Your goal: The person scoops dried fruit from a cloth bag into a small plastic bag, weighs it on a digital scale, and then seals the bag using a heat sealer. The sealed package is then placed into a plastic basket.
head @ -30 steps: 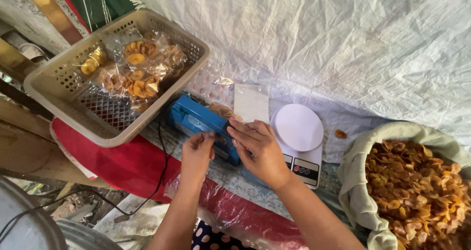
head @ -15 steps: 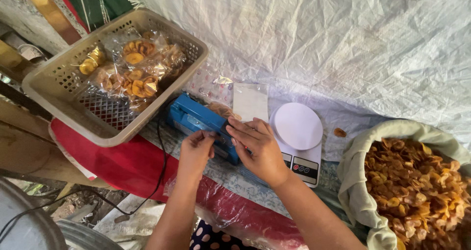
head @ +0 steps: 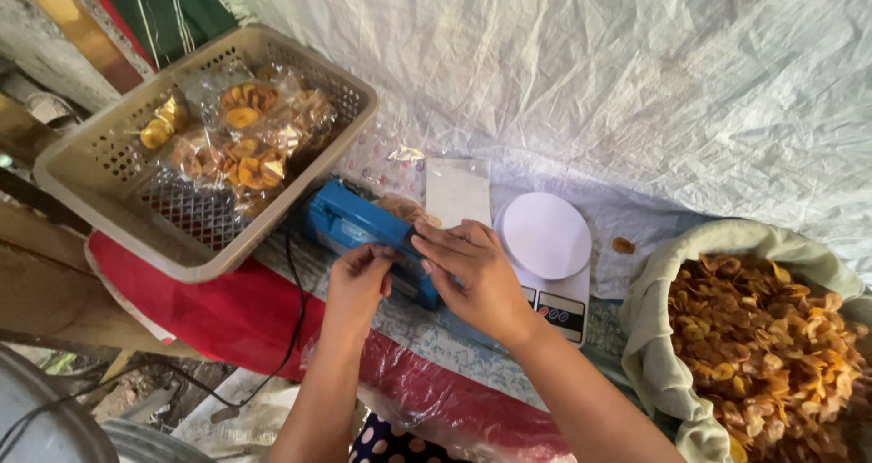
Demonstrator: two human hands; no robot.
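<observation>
A blue heat sealer (head: 350, 219) lies on the patterned cloth in front of me, its black cord (head: 295, 281) running off to the left. A clear bag of yellow chips (head: 404, 209) pokes out behind it. My left hand (head: 356, 286) pinches the bag's near edge at the sealer's front. Fingers curled, my right hand (head: 474, 277) lies over the sealer's right end and presses down on it. The two hands almost touch.
A beige plastic basket (head: 109, 204) with several sealed chip bags stands at the left. Beside the sealer are a stack of empty clear bags (head: 457, 190) and a white kitchen scale (head: 545, 236). A cloth sack (head: 654, 363) full of chips sits at the right. White tarp hangs behind.
</observation>
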